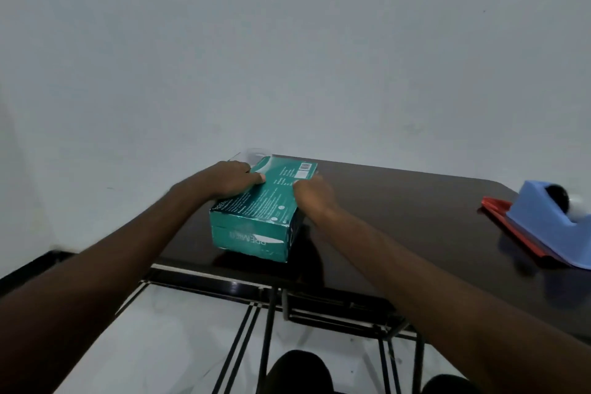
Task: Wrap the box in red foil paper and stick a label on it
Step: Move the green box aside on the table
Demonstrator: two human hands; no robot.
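- The teal box is lying near the table's left front corner.
- The left hand is gripping its left side, the right hand its right.
- Red foil paper is lying under a blue tape dispenser at the right edge.

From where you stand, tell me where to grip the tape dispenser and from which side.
Grip the blue tape dispenser across its tall rear hump, coming from above with the right hand. Probably firmest there: its front slopes low and it sits on the red foil paper.
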